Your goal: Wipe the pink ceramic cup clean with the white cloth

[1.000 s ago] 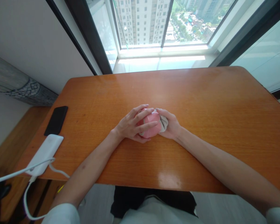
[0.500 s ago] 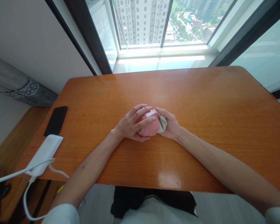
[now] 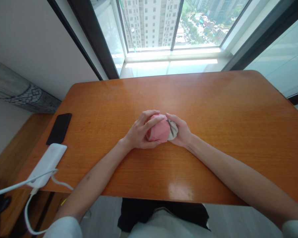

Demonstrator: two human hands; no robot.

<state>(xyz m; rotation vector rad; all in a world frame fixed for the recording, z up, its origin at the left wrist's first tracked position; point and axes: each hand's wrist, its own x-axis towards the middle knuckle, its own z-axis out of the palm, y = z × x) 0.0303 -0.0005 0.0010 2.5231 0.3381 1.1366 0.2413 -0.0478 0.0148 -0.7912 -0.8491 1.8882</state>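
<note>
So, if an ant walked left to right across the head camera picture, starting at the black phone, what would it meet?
Going by their middles: black phone → left grip → pink rounded thing → pale grey bundle → right grip.

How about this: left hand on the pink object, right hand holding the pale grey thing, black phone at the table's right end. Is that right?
Not quite: the black phone lies at the table's left end, as the head view shows. The left hand is on the pink object, and the right hand holds the pale grey thing.
</note>
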